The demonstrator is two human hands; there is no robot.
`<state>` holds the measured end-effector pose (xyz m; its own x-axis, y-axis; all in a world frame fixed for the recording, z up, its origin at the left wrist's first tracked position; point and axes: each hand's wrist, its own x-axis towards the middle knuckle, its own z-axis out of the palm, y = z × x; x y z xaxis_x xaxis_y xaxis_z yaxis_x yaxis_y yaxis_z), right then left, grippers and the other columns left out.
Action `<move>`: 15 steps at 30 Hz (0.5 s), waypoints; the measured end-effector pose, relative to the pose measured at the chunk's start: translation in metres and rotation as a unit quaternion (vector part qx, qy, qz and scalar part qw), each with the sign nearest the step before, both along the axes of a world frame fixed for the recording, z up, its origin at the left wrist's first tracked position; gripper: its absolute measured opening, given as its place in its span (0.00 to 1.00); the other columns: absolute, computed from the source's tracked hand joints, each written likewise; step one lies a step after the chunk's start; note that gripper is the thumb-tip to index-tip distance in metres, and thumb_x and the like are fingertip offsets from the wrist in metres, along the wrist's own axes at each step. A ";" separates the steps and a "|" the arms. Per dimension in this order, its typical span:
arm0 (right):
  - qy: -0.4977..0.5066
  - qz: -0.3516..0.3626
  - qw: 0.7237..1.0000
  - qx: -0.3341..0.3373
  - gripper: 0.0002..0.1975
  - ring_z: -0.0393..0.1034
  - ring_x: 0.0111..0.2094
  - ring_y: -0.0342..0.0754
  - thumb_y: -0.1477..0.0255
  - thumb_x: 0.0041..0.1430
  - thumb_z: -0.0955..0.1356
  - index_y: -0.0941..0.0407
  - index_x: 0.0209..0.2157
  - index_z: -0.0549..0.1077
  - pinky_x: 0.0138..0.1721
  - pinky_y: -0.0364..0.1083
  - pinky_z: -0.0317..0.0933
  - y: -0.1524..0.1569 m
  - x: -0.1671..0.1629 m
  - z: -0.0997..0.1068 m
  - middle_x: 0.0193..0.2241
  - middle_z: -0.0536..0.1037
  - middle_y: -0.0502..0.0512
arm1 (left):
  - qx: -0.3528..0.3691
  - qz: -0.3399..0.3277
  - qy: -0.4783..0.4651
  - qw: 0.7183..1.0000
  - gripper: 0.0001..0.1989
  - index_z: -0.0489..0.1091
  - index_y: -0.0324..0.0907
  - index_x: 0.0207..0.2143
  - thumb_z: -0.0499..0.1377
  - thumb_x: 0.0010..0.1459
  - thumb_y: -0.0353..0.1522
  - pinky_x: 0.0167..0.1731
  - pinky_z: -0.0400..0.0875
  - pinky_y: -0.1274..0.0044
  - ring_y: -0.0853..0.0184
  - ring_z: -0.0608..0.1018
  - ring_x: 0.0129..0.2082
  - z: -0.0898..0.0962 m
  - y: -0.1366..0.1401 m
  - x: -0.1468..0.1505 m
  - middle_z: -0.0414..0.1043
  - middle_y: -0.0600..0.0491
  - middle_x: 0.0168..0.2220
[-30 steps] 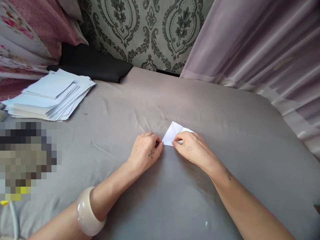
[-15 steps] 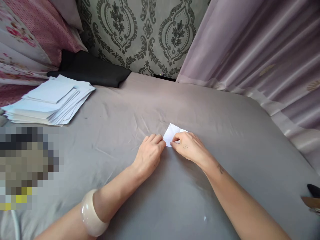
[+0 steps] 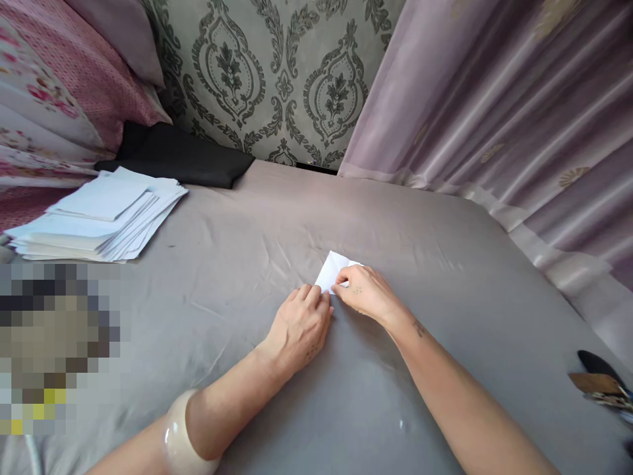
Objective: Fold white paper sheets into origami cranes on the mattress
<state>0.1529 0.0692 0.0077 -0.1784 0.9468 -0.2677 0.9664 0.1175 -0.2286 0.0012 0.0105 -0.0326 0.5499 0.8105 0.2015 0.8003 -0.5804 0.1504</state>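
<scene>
Grey cloth [image 3: 405,227] is spread out; on it, the white paper [image 3: 327,274] is pinched and partly hidden by the right hand [image 3: 368,293]. The left hand [image 3: 299,323] is curled at the paper's corner; its grip cannot be told. At left, a stack [image 3: 99,198] is placed before black fabric [image 3: 182,155].

- No text, label, brand or number can be read.
- Dark dots [image 3: 311,350] on the left hand [image 3: 299,325] and right hand [image 3: 366,293]: not legible.
- Dark mark [image 3: 419,328] on the right forearm [image 3: 448,389]: too small to read.
</scene>
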 end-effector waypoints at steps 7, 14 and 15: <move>0.110 0.001 0.994 -0.021 0.07 0.73 0.42 0.48 0.69 0.55 0.67 0.53 0.33 0.78 0.40 0.43 0.61 0.003 0.015 -0.001 0.39 0.80 0.53 | 0.002 -0.017 -0.011 1.000 0.16 0.70 0.35 0.39 0.44 0.67 0.32 0.36 0.68 0.67 0.59 0.69 0.36 -0.003 0.002 0.000 0.68 0.45 0.36; 0.234 -0.039 0.971 -0.023 0.11 0.72 0.35 0.46 0.67 0.56 0.65 0.54 0.39 0.76 0.38 0.43 0.62 -0.010 0.049 -0.006 0.34 0.79 0.52 | -0.022 -0.036 -0.020 0.999 0.17 0.70 0.34 0.38 0.44 0.68 0.33 0.38 0.69 0.68 0.59 0.69 0.37 -0.003 0.001 0.000 0.67 0.44 0.38; 0.236 -0.034 0.971 -0.016 0.11 0.72 0.34 0.46 0.68 0.57 0.65 0.54 0.38 0.77 0.37 0.43 0.62 -0.013 0.049 -0.006 0.33 0.79 0.52 | -0.021 -0.036 -0.017 0.999 0.17 0.70 0.34 0.39 0.44 0.68 0.33 0.38 0.69 0.68 0.59 0.69 0.37 -0.003 0.001 0.000 0.67 0.44 0.38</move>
<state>0.2018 0.0563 0.0017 -0.2266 0.9530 -0.2013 0.7579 0.0428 -0.6509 0.0011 0.0120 -0.0353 0.5998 0.7779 0.1875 0.7514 -0.6281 0.2021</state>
